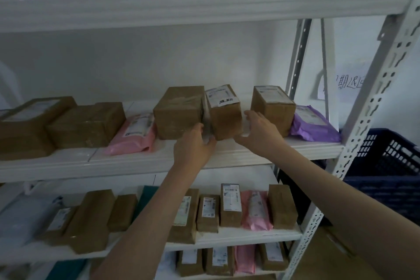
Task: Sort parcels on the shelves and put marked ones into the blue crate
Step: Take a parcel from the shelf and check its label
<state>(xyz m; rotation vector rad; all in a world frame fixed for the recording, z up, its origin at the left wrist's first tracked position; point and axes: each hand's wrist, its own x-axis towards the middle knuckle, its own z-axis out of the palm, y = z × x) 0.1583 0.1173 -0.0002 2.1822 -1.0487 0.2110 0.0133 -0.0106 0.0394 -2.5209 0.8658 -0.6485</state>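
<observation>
Middle shelf (250, 150) — five boxes, two hands (227, 138) flanking one box (223, 112).

At the frame's centre a small brown cardboard parcel (223, 111) stands on the middle shelf (250, 150), its top bearing a white label with dark markings. A larger brown box (178, 112) sits just beside it on the left; another labelled box (271, 107) stands apart on the right, against a purple mailer (313, 125). The blue crate (391, 166) sits at the right edge, beyond the shelf's upright.
</observation>
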